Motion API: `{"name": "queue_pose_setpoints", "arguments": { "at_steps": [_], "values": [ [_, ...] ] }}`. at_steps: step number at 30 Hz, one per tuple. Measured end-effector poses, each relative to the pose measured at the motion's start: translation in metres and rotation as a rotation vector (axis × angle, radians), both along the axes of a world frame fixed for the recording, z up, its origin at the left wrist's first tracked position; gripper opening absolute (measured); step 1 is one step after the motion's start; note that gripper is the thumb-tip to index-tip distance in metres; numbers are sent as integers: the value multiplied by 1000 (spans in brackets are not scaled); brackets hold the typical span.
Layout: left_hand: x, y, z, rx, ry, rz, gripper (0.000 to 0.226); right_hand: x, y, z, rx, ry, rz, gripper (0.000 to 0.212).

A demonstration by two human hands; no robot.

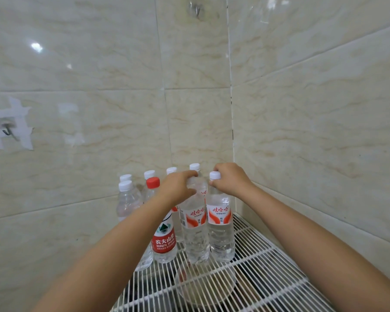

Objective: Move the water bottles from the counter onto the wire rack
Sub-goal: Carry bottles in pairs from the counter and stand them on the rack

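The left hand [178,188] grips one clear plastic white-capped bottle's [195,226] shoulder; the right hand [231,180] pinches another's [220,228] neck. Both stand on the white wire rack [268,273], whose open wires extend toward the person, with tiled walls [302,131] right.

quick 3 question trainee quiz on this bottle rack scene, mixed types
1. True or false: the white wire rack stands in a tiled corner.
2. Which bottle has a red cap: A the clear red-labelled Nongfu bottle, B the clear bottle in the right hand?
3. What does the left hand grip?

Key: 1 true. 2 A. 3 The top of a clear water bottle with an orange-and-white label.
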State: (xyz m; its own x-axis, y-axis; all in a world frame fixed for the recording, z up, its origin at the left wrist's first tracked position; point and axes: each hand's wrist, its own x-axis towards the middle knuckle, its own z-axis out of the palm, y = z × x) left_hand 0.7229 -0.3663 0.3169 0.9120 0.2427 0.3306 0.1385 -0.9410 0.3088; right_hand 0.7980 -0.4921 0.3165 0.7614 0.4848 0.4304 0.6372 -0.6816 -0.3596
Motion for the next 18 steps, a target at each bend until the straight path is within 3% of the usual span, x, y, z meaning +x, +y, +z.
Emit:
{"name": "queue_pose_setpoints", "arguments": {
  "at_steps": [7, 18],
  "values": [
    [5, 6, 6, -125, -106, 63, 42, 6, 14, 6, 36, -4, 61, 22],
    [16, 18, -6, -175, -179, 126, 45, 26, 35, -5, 134, 74, 185, 35]
  ]
}}
